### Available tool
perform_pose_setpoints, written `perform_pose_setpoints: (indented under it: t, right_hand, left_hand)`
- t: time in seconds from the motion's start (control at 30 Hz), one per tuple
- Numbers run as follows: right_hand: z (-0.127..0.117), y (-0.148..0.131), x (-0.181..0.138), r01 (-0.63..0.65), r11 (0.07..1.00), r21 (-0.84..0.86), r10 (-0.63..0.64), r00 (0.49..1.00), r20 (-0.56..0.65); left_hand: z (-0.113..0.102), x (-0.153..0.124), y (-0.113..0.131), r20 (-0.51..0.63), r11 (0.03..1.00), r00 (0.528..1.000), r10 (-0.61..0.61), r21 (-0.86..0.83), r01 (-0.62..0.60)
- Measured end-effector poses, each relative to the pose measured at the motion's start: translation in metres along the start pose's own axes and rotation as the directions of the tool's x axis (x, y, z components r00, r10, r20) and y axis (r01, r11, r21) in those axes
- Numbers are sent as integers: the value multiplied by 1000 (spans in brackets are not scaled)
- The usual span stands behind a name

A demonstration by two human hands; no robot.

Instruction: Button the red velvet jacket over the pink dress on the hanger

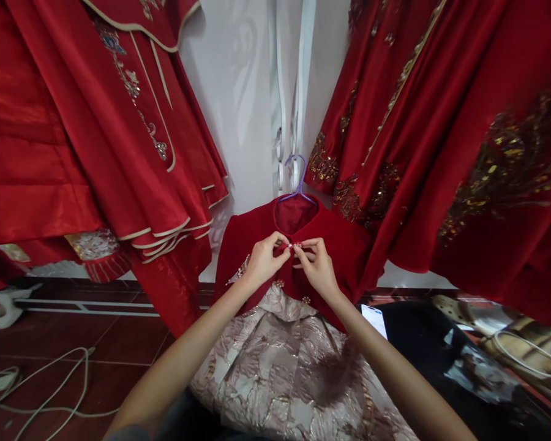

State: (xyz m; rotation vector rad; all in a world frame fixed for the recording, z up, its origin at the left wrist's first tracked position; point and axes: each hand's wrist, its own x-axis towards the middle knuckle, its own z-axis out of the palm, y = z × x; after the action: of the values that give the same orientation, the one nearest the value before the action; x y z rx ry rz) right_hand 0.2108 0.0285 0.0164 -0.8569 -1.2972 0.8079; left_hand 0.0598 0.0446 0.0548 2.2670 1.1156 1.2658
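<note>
Garments [133,141] hang upper left above floor tiles [123,334], left hand [263,260] and right hand [319,268] pinching a red jacket [344,236] mid-frame at its front.

The red jacket [349,245] is cut from matt, velvety cloth; its collar is backed by a smoother, faintly shiny lining [296,215], and its chest is trimmed with glittering beadwork [241,269]. Above the jacket, a smooth, plastic-looking finish is shown by the purple hanger [299,177]. Below it, the pale skirt [275,355] is made of crinkled brocade, shot with metallic sheen. Left of the jacket, glossy satin is seen in the red garment [133,153]; right of it, soft cloth is crusted with rough, shiny sequins [500,147]. Behind it, the white doors [239,79] are smoothly finished. Low to its right, a crumpled bag [480,373] is formed of clear, shiny plastic.
</note>
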Motion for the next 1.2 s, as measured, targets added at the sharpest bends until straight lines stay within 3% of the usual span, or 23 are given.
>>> perform_pose_setpoints:
  t: [0.23,0.9,1.0,1.07,1.13,1.2]
  right_hand:
    - [1,3,-2,-14,999,37,15,999,-40]
    - [-22,-7,23,-26,994,-103,47,977,206]
    - [-19,-6,21,-6,994,-112,31,974,224]
    - [-13,0,9,50,991,-125,-26,982,186]
    - [-3,12,-10,159,969,-187,-133,981,144]
    - [6,27,-31,299,892,-338,-250,951,181]
  left_hand:
    - [-3,1,3,67,998,997,44,-44,-41]
    - [-6,13,16,139,954,978,155,237,-185]
    - [-3,10,11,133,975,983,130,163,-151]
    - [1,4,5,87,998,995,51,35,-54]
    - [7,-6,0,49,983,996,-75,-163,82]
    - [11,-16,-4,57,915,983,-176,-358,185]
